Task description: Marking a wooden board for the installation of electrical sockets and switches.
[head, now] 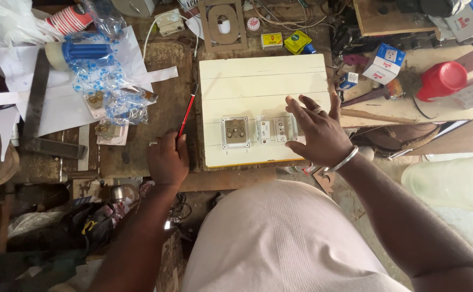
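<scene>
On the cream-painted board [263, 86] across our workbench, our right hand [317, 132] lies spread flat, fingers apart, touching the rightmost of three switch and socket plates [258, 131] set in a row near the front edge. Our left hand [167, 158] pinches a red pencil [188, 116] just beside the board. We judge that leaning too hard could nudge the unfastened-looking plates out of line.

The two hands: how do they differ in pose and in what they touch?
The left hand is closed around a red pencil beside the cream board; the right hand lies open, fingers spread, on that board by the switch modules. The right hand wears a ring and a metal bangle; the left shows no bangle. Both are bare.
</scene>
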